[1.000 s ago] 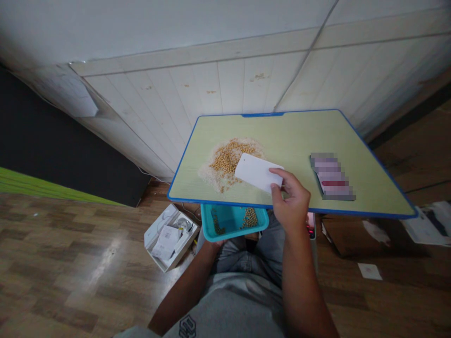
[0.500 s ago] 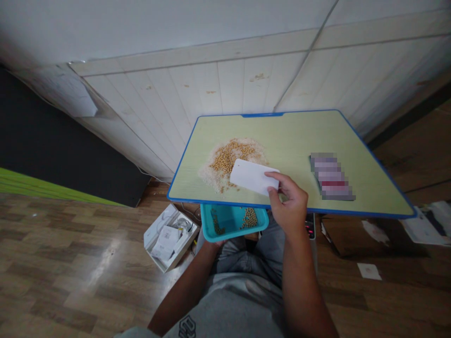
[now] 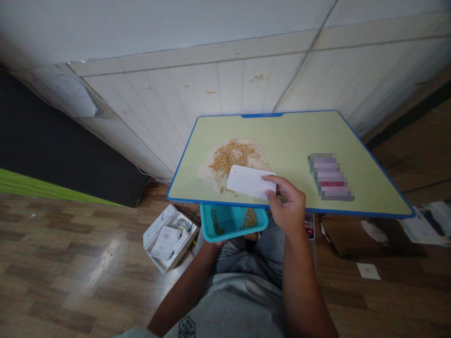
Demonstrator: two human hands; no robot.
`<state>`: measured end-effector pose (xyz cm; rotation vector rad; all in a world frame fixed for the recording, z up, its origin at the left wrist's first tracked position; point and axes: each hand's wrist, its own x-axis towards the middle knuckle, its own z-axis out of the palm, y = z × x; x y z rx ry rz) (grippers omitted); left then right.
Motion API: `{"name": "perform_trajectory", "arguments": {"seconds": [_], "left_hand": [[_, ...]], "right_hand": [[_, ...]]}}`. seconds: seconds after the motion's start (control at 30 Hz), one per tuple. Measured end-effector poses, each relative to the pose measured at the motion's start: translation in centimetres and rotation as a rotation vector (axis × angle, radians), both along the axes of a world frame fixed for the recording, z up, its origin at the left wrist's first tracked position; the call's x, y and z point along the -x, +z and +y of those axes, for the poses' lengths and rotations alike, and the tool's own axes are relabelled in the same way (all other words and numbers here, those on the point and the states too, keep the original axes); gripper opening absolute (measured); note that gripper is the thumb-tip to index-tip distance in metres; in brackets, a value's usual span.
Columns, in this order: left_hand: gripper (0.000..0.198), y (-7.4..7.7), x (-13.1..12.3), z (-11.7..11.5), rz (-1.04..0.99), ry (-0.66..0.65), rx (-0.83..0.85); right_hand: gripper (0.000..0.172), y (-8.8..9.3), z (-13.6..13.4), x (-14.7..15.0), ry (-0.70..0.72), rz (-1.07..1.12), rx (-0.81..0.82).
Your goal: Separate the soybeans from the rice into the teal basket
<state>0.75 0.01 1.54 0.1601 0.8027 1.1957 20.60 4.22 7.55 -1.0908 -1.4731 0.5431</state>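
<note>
My right hand (image 3: 289, 201) pinches a white plastic scraper card (image 3: 248, 181) by its right end, thumb below and fingers on top. The card is over the near edge of a heap of soybeans (image 3: 229, 158) mixed with rice grains (image 3: 210, 177) on a pale green table (image 3: 292, 136) with a blue rim. Under the table's front edge, my left hand (image 3: 219, 243) supports a turquoise tray (image 3: 234, 234) from below; most of its fingers are hidden. Soybeans lie in two groups inside the tray, at its left and right.
A phone-like object (image 3: 330, 177), blurred out, lies on the table's right side. On the floor at left is an open white box (image 3: 171, 238) with cables and papers. A cardboard box (image 3: 352, 237) stands below right. The paneled wall (image 3: 197, 89) borders the table's far edge.
My right hand has shifted slightly left and toward me with the card, which sits a little lower and more level. The tray and my left hand stay in place.
</note>
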Motion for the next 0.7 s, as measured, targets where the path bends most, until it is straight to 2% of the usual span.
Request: {"name": "perform_trajectory", "arguments": {"seconds": [0.17, 0.37, 0.43, 0.57, 0.7], "left_hand": [[0.057, 0.7, -0.2, 0.0, 0.047, 0.033, 0.061], [0.062, -1.6, 0.5, 0.0, -0.048, -0.062, -0.045], [0.064, -1.9, 0.6, 0.0, -0.048, -0.074, -0.058], [0.055, -1.2, 0.5, 0.0, -0.036, -0.089, -0.066], [0.054, -0.3, 0.3, 0.2, 0.017, -0.108, -0.061]], "right_hand": [[0.034, 0.1, -0.2, 0.0, -0.004, 0.001, 0.001], [0.033, 0.1, -0.5, -0.2, 0.010, 0.006, -0.003], [0.033, 0.2, -0.5, -0.2, 0.017, 0.004, -0.005], [0.032, 0.4, -0.6, -0.2, 0.030, -0.001, -0.011], [0.031, 0.5, -0.7, -0.2, 0.047, -0.009, -0.003]]}}
